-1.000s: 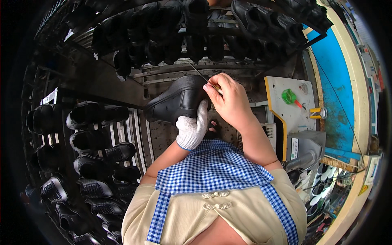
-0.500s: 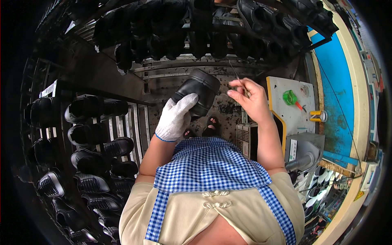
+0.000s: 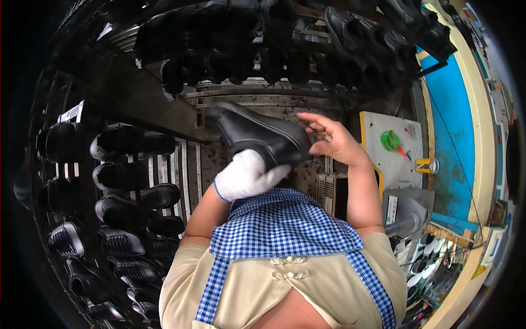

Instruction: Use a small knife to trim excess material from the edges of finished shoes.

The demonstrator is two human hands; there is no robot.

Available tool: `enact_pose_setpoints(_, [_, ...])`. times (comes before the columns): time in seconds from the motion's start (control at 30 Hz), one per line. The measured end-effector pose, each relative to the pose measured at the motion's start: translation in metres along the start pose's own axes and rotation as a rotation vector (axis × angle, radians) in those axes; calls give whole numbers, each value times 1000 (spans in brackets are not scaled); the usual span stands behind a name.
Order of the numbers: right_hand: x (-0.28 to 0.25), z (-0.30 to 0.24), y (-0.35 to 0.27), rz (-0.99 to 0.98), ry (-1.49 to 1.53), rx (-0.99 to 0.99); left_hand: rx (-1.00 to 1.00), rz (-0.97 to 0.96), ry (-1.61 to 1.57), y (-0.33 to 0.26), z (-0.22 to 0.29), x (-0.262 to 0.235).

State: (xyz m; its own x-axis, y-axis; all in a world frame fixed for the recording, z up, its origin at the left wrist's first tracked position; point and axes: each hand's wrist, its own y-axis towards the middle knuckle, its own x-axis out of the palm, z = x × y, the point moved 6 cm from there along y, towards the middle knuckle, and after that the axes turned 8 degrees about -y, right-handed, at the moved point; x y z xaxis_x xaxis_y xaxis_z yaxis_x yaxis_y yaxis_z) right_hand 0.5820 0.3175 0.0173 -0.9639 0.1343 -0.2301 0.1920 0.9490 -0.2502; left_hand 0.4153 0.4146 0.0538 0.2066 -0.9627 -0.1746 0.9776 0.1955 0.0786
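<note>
A black leather shoe (image 3: 263, 131) is held up in front of me, tilted, its sole edge toward the far side. My left hand (image 3: 246, 176), in a white knit glove with blue trim, is closed around it from below, near the opening. Close to the rounded right end of the shoe is my bare right hand (image 3: 337, 143). Its index finger stretches out along the upper edge, while the thumb and other fingers curl around a thin stick-like tool (image 3: 318, 134). Most of that tool is hidden by the fingers, and its tip does not show.
Racks of black shoes (image 3: 118, 142) stand at the left, and another loaded rack (image 3: 274, 55) spans the far side. At the right, a white table (image 3: 378, 131) bears a green container (image 3: 390, 141) with a red handle and a yellow can (image 3: 426, 165). A metal duct (image 3: 408, 216) is nearer.
My left hand has turned the shoe from upright to lying sideways and brought it slightly nearer. The right hand has moved a little nearer, beside the shoe's end; its tool has swung mostly out of sight.
</note>
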Motion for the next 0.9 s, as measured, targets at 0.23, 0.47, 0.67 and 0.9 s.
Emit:
enact_pose_setpoints(0.23, [46,74,12,-177,209,208,218,-48,641,-31,-92,69])
enact_pose_setpoints(0.47, [63,100,10,-57,479,346,29,-272,187,-22,-4,-1])
enact_pose_setpoints(0.67, [59,82,10,-146,487,207,42,845,-499,-19,-63,-91])
enact_pose_setpoints(0.9, [47,88,15,-14,330,248,81,629,-795,13,-57,-72])
